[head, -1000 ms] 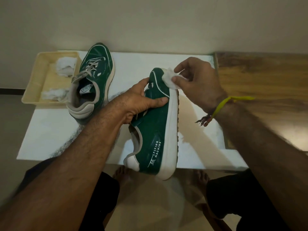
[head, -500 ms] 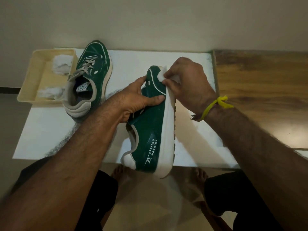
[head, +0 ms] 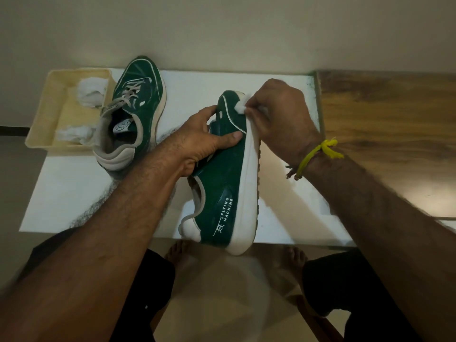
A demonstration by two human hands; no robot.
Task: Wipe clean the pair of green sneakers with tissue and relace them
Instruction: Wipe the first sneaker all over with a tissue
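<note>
Over the tabletop's near edge, the left hand grips the green sneaker while the right hand pinches tissue against its toe.

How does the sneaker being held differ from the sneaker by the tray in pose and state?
The held sneaker is tipped on its side, white sole facing right; the sneaker by the tray stands upright on the white board. The left hand grips the held one while the right hand presses a tissue to its toe; nothing touches the other. The upright one shows laces; none show on the held one. Both are green with white soles.
</note>
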